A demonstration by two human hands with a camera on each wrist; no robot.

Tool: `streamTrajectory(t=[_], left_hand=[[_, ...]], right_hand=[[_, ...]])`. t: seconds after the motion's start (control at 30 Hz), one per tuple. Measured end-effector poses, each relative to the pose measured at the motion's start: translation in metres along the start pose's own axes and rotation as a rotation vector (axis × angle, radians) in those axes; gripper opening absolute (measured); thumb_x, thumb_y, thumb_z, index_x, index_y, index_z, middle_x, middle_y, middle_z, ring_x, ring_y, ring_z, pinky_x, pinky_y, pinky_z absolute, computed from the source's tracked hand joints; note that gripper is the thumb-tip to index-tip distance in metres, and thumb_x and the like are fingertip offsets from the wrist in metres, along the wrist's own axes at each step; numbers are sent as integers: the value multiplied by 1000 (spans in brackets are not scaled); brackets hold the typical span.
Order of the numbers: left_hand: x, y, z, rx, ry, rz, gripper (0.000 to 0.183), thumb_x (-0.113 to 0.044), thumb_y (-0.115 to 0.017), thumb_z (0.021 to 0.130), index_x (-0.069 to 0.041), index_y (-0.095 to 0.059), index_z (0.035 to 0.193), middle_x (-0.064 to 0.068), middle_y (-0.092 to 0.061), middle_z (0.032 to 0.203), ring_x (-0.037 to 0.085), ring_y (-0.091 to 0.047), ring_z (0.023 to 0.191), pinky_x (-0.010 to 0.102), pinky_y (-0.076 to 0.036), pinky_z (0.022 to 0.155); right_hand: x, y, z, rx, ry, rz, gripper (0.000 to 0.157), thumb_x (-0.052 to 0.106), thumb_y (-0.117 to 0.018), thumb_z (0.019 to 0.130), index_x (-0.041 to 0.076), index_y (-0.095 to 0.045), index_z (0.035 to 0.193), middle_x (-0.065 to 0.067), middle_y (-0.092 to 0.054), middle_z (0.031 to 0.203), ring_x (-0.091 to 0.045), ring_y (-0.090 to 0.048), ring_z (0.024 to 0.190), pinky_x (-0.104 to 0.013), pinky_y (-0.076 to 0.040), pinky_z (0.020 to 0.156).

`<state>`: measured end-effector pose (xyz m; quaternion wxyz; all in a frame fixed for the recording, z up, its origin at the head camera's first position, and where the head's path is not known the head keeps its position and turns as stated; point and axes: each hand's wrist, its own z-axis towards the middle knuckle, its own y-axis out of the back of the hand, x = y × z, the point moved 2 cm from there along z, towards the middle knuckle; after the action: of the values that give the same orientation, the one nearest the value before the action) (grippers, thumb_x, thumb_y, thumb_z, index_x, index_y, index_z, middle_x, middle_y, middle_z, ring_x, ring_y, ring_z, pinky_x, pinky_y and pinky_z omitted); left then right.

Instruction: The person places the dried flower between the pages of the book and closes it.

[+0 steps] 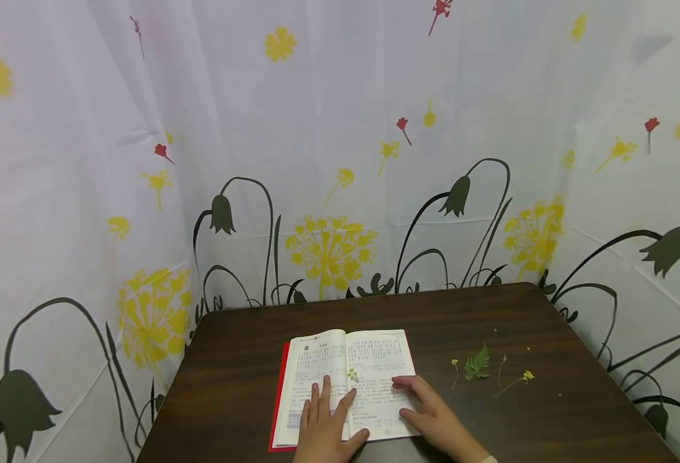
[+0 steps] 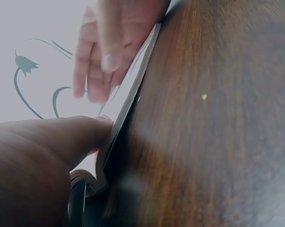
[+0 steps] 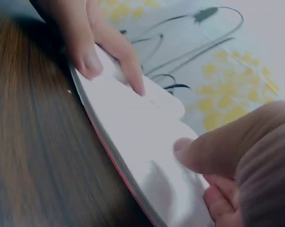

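Observation:
An open book point(image 1: 374, 402) with a red cover and printed pages lies on the dark wooden table. A small sprig with pale yellow flowers point(image 1: 352, 375) lies near its middle fold. My left hand point(image 1: 325, 424) is spread over the lower left page, the fingers straight and the thumb point(image 2: 92, 130) by the lower edge. Over the right page's outer side is my right hand point(image 1: 435, 415), with fingers loosely bent and nothing visible in its grasp. In the right wrist view its thumb point(image 3: 201, 153) extends over the white page; whether it touches the paper I cannot tell.
Right of the book lie a green fern leaf point(image 1: 477, 364) and several thin stems, one with a yellow flower point(image 1: 527, 375). Tiny bits are scattered on the dark table point(image 1: 229, 379). A white curtain with printed flowers point(image 1: 316, 128) hangs behind the table.

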<state>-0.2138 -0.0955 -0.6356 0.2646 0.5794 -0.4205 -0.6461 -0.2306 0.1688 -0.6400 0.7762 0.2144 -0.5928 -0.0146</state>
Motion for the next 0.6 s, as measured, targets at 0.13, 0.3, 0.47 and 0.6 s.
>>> streamTrajectory(t=[0.13,0.3,0.47,0.6], left_hand=[[-3,2,-3,-9,-7,-3,86,-70,-74,91,-26,-52,161,27,-12,181,57,-9,166,80,-13,128],[-7,5,-2,-29,-7,0,84,-68,-75,90,-27,-54,160,24,-12,182,56,-9,167,79,-13,128],[-10,8,-3,-49,-31,-7,81,-65,-75,92,-27,-54,161,25,-14,182,56,-10,167,78,-13,128],[-10,7,-5,-46,-33,-4,81,-65,-76,92,-27,-54,161,25,-15,181,55,-10,167,78,-13,128]], right_hand=[[2,15,-12,64,102,-172,59,5,-81,95,8,-61,150,-14,-61,155,-42,-45,157,-4,-26,119],[5,29,-12,158,144,-232,58,14,-80,97,9,-61,152,-18,-57,160,-37,-43,160,-8,-28,121],[-2,33,-11,185,93,-223,59,16,-79,97,12,-61,154,-17,-53,165,-42,-40,160,-7,-27,120],[-7,32,-12,199,88,-222,59,14,-79,98,11,-60,154,-18,-53,165,-43,-38,161,-5,-25,120]])
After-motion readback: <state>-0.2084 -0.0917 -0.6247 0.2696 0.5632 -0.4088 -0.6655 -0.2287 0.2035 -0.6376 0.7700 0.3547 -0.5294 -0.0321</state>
